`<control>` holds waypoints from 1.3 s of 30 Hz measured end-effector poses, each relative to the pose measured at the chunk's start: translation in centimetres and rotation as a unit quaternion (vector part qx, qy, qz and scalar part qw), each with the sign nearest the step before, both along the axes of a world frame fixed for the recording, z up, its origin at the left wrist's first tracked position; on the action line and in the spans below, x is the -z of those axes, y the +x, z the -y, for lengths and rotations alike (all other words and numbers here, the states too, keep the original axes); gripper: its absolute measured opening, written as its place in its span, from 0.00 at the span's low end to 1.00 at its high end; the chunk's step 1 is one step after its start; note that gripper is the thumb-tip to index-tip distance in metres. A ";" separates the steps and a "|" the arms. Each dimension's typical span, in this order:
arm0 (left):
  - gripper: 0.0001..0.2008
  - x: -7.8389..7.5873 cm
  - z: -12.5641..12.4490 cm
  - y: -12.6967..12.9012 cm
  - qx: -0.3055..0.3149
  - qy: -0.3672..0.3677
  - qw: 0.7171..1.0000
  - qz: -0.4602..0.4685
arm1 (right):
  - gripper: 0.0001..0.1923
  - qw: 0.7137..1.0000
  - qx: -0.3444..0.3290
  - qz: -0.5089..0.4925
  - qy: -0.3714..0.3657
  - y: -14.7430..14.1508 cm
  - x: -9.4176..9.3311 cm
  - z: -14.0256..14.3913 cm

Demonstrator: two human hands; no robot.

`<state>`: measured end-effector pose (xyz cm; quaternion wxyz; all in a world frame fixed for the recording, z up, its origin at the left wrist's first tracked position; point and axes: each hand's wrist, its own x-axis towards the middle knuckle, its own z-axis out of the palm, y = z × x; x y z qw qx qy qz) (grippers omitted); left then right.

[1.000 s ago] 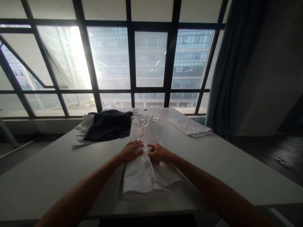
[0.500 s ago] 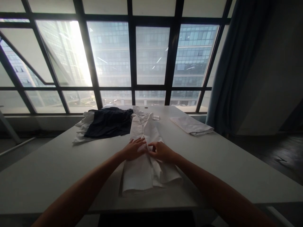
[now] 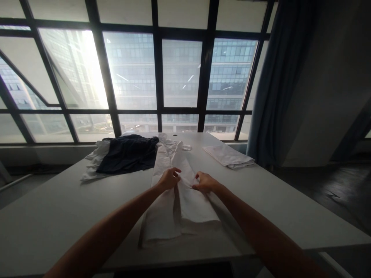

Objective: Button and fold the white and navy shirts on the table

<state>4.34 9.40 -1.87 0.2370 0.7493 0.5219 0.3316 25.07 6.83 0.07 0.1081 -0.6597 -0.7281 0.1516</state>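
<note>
A white garment (image 3: 194,206) lies lengthwise on the table in front of me, with two long panels toward my side and a dark gap between them. My left hand (image 3: 169,178) is closed at the inner edge of the right panel, thumb and fingers pinching the cloth. At that panel's outer edge, my right hand (image 3: 204,182) has its fingers curled on the fabric in a pinch. The far end of the garment is crumpled.
The white table (image 3: 255,216) reaches toward the windows. A dark navy garment (image 3: 127,154) lies over white cloth (image 3: 89,170) at the far left. Folded white cloth (image 3: 228,155) rests at the right. A blue curtain (image 3: 263,116) hangs beyond the table's right side.
My hands have moved apart, the right one going outward to the panel's edge. The right panel now lies flatter and smoother, and the gap between the panels shows more. The view has shifted slightly.
</note>
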 end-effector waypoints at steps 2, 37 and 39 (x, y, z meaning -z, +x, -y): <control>0.16 0.2 0.1 0.4 -0.001 0.005 1.000 0.002 | 0.25 1.000 0.015 -0.013 -0.016 0.4 -0.3 0.0; 0.38 1.3 6.3 -1.7 0.138 0.034 0.943 -0.302 | 0.33 0.950 -0.308 0.045 -0.032 -2.3 -1.3 2.9; 0.39 0.5 7.2 -1.8 0.158 0.047 0.939 -0.301 | 0.24 0.964 -0.265 0.022 -0.007 -1.8 -1.9 1.4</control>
